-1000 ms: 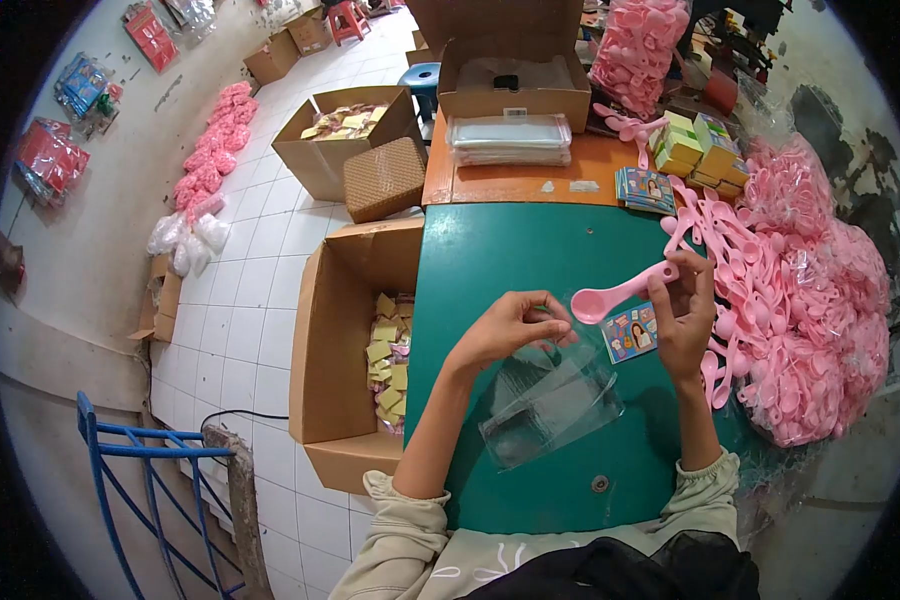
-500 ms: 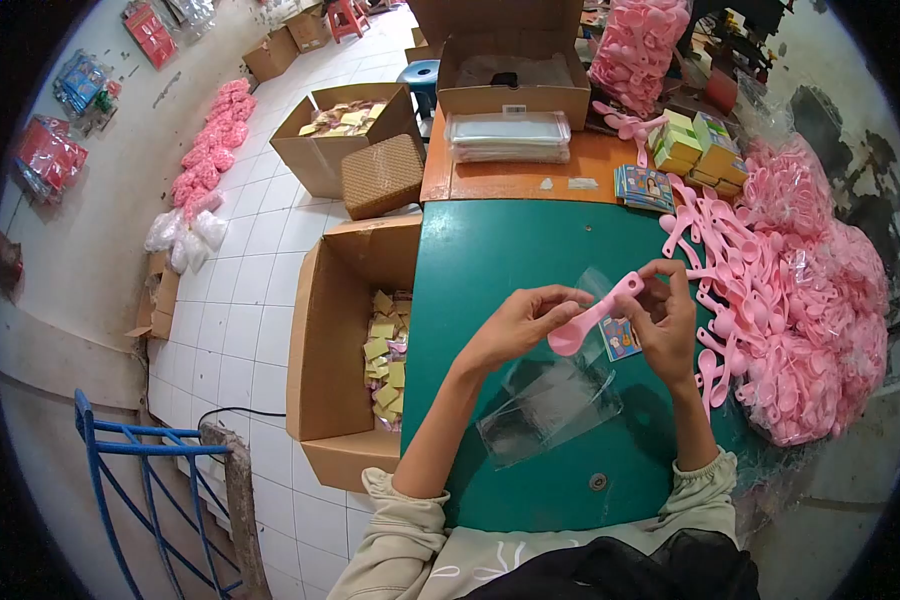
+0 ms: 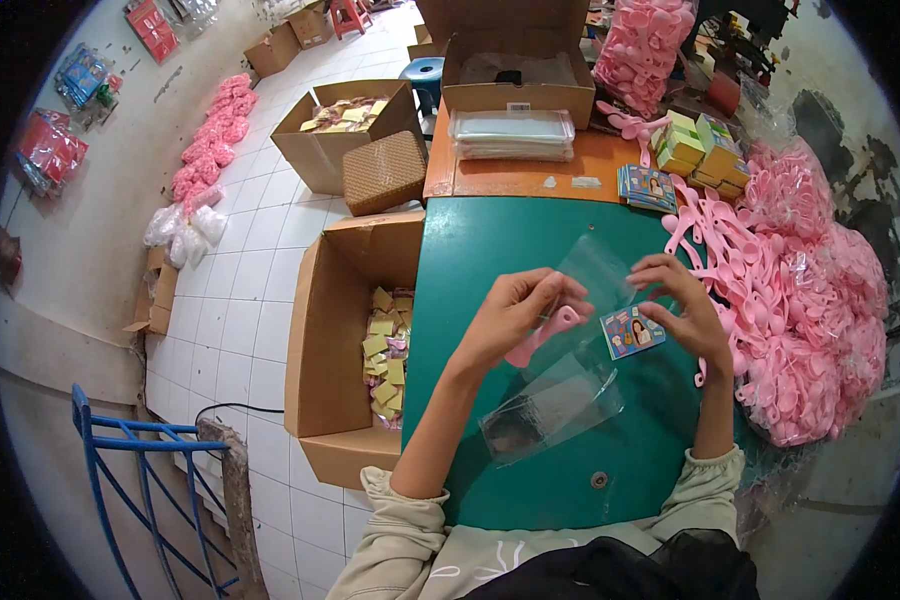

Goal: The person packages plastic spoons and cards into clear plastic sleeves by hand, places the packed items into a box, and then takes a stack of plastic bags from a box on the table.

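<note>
My left hand point(image 3: 522, 312) is closed on a pink plastic spoon point(image 3: 542, 338), its bowl partly hidden under the palm. Fingers apart and empty, my right hand point(image 3: 678, 302) hovers beside a small printed card point(image 3: 634, 332) lying on the green table. One clear plastic bag point(image 3: 598, 268) is between my hands; whether the left fingers touch it I cannot tell. More clear bags point(image 3: 550, 408) lie on the tabletop nearer my body.
Loose pink spoons point(image 3: 722, 240) and bulging bags of spoons point(image 3: 810, 340) fill the right side. A stack of printed cards point(image 3: 647, 187), yellow packs point(image 3: 682, 143) and clear sleeves point(image 3: 512, 135) stand at the back. Left of the table is an open carton point(image 3: 315, 350) with packed pieces inside.
The spoon has moved left and slightly down, out of the right fingers, and now stays in my left hand only. My right hand has opened and shifted right, uncovering the card.
</note>
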A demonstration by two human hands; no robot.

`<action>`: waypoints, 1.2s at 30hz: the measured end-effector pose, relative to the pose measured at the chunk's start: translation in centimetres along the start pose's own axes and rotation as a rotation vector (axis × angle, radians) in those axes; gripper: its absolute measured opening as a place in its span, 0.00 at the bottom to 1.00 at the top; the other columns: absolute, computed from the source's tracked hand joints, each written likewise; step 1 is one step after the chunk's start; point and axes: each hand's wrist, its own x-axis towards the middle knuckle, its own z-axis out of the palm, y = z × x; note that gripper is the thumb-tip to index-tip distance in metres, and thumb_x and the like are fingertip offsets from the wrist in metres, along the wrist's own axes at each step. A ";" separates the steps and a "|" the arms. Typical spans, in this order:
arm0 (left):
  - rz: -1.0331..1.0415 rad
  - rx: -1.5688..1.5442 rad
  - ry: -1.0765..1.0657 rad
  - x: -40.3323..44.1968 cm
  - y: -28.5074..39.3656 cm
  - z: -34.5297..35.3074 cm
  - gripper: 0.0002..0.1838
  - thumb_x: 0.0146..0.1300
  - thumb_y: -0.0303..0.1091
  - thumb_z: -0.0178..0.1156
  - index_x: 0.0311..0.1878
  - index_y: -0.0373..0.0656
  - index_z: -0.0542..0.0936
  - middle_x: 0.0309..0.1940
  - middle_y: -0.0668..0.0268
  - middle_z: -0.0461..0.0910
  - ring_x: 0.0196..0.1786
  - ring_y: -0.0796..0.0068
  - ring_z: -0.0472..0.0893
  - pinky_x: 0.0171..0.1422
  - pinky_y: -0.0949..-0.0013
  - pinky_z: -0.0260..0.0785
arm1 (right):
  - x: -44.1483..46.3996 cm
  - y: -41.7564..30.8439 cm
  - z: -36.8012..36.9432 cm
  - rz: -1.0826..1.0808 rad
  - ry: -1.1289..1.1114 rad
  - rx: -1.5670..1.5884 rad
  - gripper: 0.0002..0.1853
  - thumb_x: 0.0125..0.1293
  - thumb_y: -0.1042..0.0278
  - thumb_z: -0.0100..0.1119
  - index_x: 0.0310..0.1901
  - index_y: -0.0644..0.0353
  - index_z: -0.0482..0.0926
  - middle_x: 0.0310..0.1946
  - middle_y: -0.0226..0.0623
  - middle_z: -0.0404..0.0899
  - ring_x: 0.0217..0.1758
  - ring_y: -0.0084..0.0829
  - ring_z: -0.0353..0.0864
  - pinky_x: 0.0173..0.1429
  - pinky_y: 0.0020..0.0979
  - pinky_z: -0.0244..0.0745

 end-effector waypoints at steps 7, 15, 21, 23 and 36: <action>-0.035 -0.026 0.027 0.0 0.1 -0.4 0.18 0.72 0.40 0.44 0.44 0.34 0.77 0.36 0.56 0.82 0.39 0.74 0.82 0.44 0.75 0.75 | -0.9 8.2 -1.3 0.156 -0.165 -0.478 0.27 0.39 0.75 0.70 0.47 0.59 0.77 0.49 0.41 0.67 0.56 0.40 0.67 0.59 0.34 0.64; -0.074 -0.036 0.031 0.1 -0.4 -0.1 0.17 0.72 0.40 0.45 0.44 0.33 0.76 0.35 0.57 0.82 0.37 0.77 0.81 0.42 0.78 0.74 | -0.6 8.1 -0.5 0.045 -0.125 -0.277 0.27 0.37 0.77 0.68 0.45 0.59 0.74 0.41 0.36 0.67 0.50 0.37 0.67 0.56 0.32 0.64; -0.083 -0.042 0.019 0.1 -0.3 0.0 0.18 0.72 0.39 0.45 0.44 0.32 0.76 0.34 0.57 0.82 0.37 0.78 0.81 0.42 0.78 0.74 | -0.2 7.1 -0.8 0.210 -0.237 -0.419 0.25 0.41 0.81 0.65 0.45 0.61 0.73 0.41 0.34 0.69 0.50 0.32 0.67 0.52 0.28 0.66; -0.094 -0.040 0.013 0.0 -0.2 0.0 0.17 0.72 0.39 0.45 0.44 0.32 0.75 0.34 0.57 0.82 0.37 0.78 0.81 0.42 0.78 0.74 | -0.5 7.5 -0.8 0.177 -0.200 -0.502 0.22 0.44 0.82 0.63 0.44 0.61 0.72 0.39 0.34 0.70 0.47 0.29 0.69 0.47 0.27 0.68; -0.136 -0.038 -0.094 0.1 -1.2 0.5 0.15 0.70 0.36 0.50 0.46 0.32 0.77 0.37 0.58 0.81 0.41 0.74 0.81 0.46 0.73 0.76 | -1.3 -2.7 -0.2 -0.002 0.242 0.034 0.15 0.58 0.81 0.57 0.48 0.63 0.75 0.34 0.32 0.80 0.36 0.19 0.79 0.37 0.22 0.75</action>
